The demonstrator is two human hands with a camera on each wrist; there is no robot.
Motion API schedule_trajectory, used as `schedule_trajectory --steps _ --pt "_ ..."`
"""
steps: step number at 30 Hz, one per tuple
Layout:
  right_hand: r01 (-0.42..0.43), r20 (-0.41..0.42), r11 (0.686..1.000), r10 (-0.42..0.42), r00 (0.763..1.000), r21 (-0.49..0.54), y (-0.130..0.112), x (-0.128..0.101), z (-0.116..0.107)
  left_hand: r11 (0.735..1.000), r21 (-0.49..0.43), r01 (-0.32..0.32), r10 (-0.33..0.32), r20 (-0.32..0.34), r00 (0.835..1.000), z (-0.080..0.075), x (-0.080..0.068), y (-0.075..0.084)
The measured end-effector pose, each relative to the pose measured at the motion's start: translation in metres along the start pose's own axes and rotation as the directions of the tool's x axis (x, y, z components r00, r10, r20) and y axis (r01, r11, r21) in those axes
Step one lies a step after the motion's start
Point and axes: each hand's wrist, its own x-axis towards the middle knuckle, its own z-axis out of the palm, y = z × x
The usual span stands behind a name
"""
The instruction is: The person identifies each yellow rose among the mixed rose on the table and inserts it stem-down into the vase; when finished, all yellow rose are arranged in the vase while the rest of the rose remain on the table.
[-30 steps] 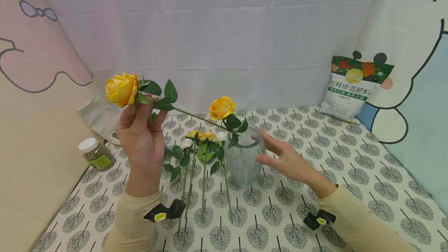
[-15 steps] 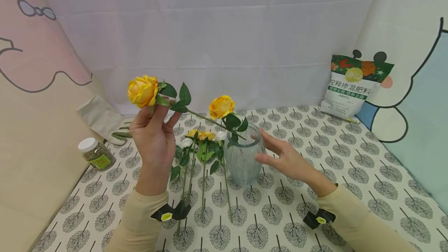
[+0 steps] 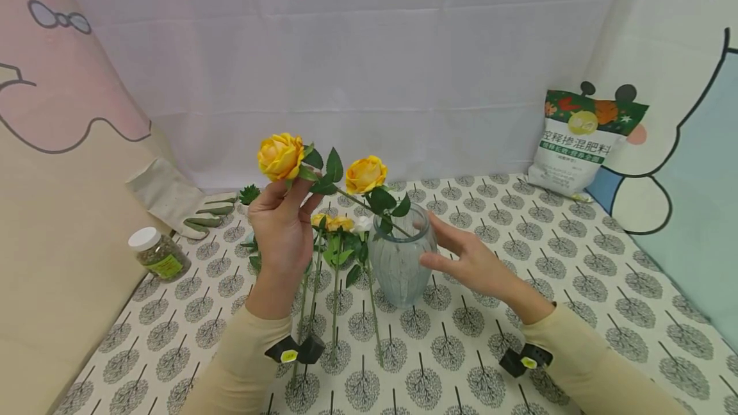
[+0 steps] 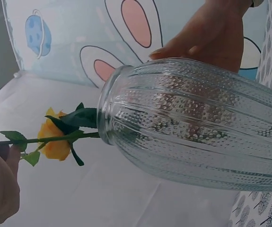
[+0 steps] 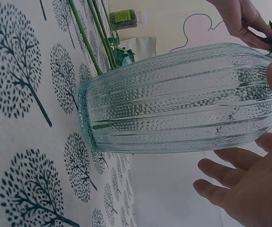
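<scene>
Thumb and fingertips of my left hand (image 3: 285,229) pinch a yellow rose (image 3: 280,156) just under its bloom. Its stem slants down to the right, and the end reaches into the mouth of a clear ribbed glass vase (image 3: 400,274). A second yellow rose (image 3: 366,174) stands in the vase, leaning left; a green stem (image 5: 102,125) shows through the glass near the base. My right hand (image 3: 473,258) is at the vase's right side, its thumb against the upper glass. In the right wrist view its fingers (image 5: 221,175) extend loosely, spread beside the vase.
Several yellow and white flowers with long stems (image 3: 335,306) lie on the tree-patterned cloth left of the vase. Farther left are a white-capped jar (image 3: 161,253) and a pair of gloves (image 3: 179,200). A fertilizer bag (image 3: 579,146) leans at the back right.
My left hand has moved right and slightly down with the rose, bringing its bloom near the other one and its stem end farther into the vase mouth. My right hand has stayed put.
</scene>
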Motion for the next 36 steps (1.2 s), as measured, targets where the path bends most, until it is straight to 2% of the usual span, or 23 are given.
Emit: schedule_trajectory --steps 7,20,30,36 --pt "-0.005 -0.004 1.000 0.005 1.000 0.008 -0.002 -0.001 0.001 0.998 0.035 0.045 -0.045 -0.002 0.999 0.002 -0.006 -0.010" --pt "0.000 0.003 1.000 0.000 1.000 0.017 -0.001 -0.001 0.000 0.994 0.035 0.103 -0.103 -0.001 0.995 0.002 -0.013 -0.021" --pt "0.019 0.008 1.000 -0.020 1.000 0.024 0.000 0.000 0.001 0.982 0.142 0.126 -0.129 0.013 0.992 0.001 -0.019 -0.034" --pt "0.019 0.008 1.000 -0.019 1.000 0.023 0.002 0.000 0.001 0.979 0.164 0.121 -0.126 0.025 0.992 -0.001 -0.020 -0.037"
